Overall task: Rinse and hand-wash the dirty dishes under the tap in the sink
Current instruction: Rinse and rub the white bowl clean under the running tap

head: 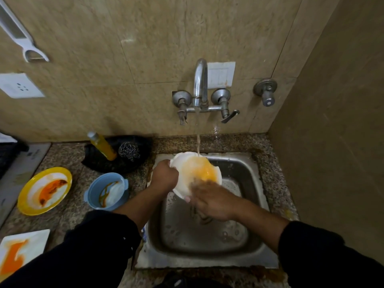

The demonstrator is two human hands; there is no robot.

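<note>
The left hand (164, 176) is gripping the white plate (194, 170) under the running tap (200, 84), and the right hand (211, 202) is touching it, fingers too blurry to tell.

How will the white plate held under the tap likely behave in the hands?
Probably slippery: the white plate is wet under the stream from the tap and smeared orange. Likely stiff: the left hand holds it by one rim without sag while the right hand touches it. Possibly breakable against the steel sink; material unclear.

no legible text, brand or number anywhere, one faint small marking on the grey flat panel (31, 155) at the surface's far left, too blurred to read
</note>
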